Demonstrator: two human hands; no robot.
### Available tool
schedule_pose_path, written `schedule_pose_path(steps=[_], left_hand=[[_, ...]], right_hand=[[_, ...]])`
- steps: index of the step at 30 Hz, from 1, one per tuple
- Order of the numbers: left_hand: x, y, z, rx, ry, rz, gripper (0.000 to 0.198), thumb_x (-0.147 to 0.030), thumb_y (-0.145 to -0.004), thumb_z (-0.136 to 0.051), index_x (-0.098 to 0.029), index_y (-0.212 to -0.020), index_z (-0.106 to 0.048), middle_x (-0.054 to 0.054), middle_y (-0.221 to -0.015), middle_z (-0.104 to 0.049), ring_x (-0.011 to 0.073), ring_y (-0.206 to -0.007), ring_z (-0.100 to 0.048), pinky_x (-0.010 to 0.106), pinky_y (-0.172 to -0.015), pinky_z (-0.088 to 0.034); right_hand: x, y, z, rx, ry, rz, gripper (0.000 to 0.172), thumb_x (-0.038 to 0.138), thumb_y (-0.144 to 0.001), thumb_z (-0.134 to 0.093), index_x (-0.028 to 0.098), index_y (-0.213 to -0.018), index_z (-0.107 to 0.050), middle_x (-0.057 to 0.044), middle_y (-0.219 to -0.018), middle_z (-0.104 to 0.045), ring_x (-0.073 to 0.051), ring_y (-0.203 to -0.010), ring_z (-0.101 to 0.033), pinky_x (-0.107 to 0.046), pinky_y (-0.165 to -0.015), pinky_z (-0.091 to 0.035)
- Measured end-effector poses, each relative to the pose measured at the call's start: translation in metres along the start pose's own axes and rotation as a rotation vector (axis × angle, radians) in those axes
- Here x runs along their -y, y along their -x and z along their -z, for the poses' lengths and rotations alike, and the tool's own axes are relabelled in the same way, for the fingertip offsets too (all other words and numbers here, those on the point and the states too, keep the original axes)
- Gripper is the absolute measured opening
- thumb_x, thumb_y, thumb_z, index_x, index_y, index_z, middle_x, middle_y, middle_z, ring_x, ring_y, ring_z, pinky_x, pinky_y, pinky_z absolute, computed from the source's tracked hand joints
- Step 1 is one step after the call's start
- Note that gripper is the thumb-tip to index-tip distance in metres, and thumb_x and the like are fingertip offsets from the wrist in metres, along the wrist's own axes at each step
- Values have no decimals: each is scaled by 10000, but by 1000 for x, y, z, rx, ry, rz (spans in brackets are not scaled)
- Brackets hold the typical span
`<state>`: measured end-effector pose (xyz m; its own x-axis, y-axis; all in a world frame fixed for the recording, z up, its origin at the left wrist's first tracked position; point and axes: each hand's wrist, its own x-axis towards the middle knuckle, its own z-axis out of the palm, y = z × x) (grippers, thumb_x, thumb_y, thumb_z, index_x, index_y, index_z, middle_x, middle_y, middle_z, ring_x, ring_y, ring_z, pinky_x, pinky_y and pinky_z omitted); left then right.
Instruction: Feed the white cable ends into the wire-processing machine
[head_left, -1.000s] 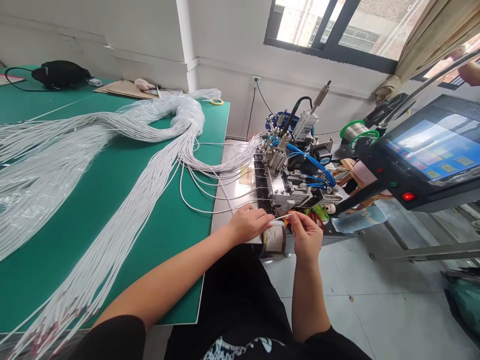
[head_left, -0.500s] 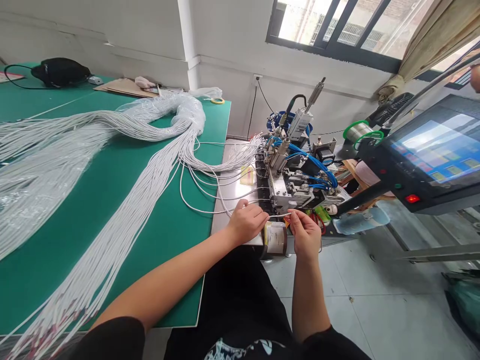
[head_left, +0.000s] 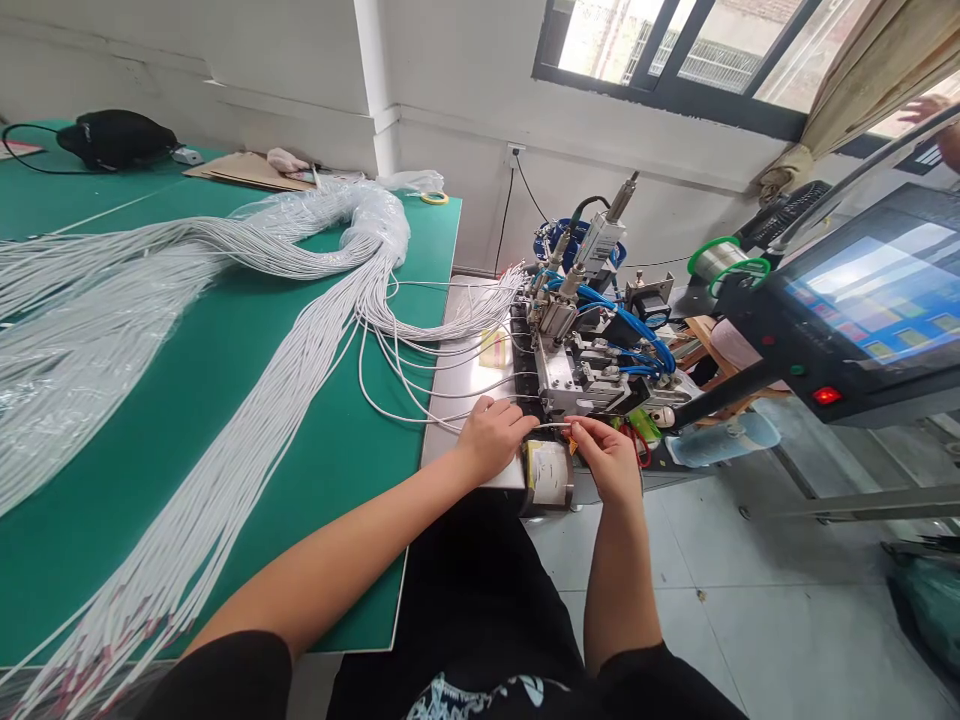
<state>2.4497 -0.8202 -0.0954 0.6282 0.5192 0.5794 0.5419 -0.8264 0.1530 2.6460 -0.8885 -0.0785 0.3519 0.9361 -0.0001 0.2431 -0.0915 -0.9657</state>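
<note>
Between my two hands runs a white cable (head_left: 553, 426), held at the near end of a bench machine (head_left: 559, 370). My left hand (head_left: 493, 436) is closed around it at the edge of the metal plate (head_left: 457, 385). The fingertips of my right hand (head_left: 611, 458) pinch the cable close to its end; the tip itself is too small to make out. Several other white cables lead from a large bundle (head_left: 307, 350) on the green table into the machine's side. A roll with a pale label (head_left: 549, 474) sits just below the held cable.
The green table (head_left: 300, 540) fills the left, with plastic-wrapped cables (head_left: 112, 350) on it. On the right, a touch screen (head_left: 885, 290) hangs on a black arm near a solder wire spool (head_left: 724, 262). Another person's hand (head_left: 930, 110) shows at the upper right edge.
My right hand has moved slightly left, closer to my left hand, and the stretch of cable between them is shorter. My left hand stays nearly in place.
</note>
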Motion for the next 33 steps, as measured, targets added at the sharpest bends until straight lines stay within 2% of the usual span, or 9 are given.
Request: schedule_pose_path(steps=[3,7,13,18,21,26,28,33], left_hand=[[-1,0,1,32,-3,0,269,-160,-908,-466,-280,-1067,-648,31,-815,-614,181,-827,-533,363,-752,-280],[-2,0,0,23,-20,39,263,-162,-880,-491,-270,-1041,-669,45,-813,-612,196,-832,-525,384,-757,-274],[-2,1,1,12,-28,62,252,-180,-860,-514,-271,-1032,-674,46,-810,-611,206,-832,-518,404,-786,-267],[-1,1,1,14,-18,55,236,-195,-850,-530,-265,-1017,-680,45,-820,-614,206,-840,-519,414,-802,-264],[0,0,0,16,-20,65,220,-205,-844,-535,-261,-991,-689,43,-815,-615,208,-839,-516,418,-801,-267],[-1,-1,-1,28,-9,67,218,-202,-831,-544,-259,-974,-699,46,-815,-612,212,-846,-518,424,-818,-273],[-1,0,0,26,-4,69,212,-208,-833,-547,-257,-971,-700,47,-818,-613,212,-853,-520,430,-845,-274],[-1,2,3,-15,5,85,200,-186,-837,-535,-246,-946,-691,40,-884,-633,211,-915,-530,435,-905,-273]], right_hand=[[-4,-5,3,-56,223,52,399,494,-742,-672,136,-916,-711,-84,-817,-696,-178,-703,-596,-298,-678,-464],[-14,-15,3,0,309,113,356,488,-780,-627,139,-835,-669,-37,-714,-628,-138,-635,-521,-255,-613,-402],[-27,-26,-2,146,138,162,310,453,-830,-553,162,-724,-536,24,-636,-479,-107,-614,-428,-230,-596,-341],[-31,-27,-5,75,105,131,309,445,-791,-582,163,-685,-514,39,-588,-405,-90,-567,-344,-221,-536,-268],[-32,-27,-8,78,46,66,316,441,-751,-600,164,-640,-495,41,-570,-384,-84,-552,-321,-215,-514,-249],[-32,-28,-19,75,-225,-170,353,485,-633,-644,188,-632,-453,51,-518,-404,-81,-475,-325,-215,-461,-261],[-33,-25,-20,63,-300,-221,381,494,-586,-688,186,-645,-473,49,-518,-439,-87,-467,-353,-220,-461,-282],[-38,-13,-12,19,-233,-152,409,528,-655,-723,152,-683,-563,30,-574,-510,-87,-515,-391,-218,-499,-303]])
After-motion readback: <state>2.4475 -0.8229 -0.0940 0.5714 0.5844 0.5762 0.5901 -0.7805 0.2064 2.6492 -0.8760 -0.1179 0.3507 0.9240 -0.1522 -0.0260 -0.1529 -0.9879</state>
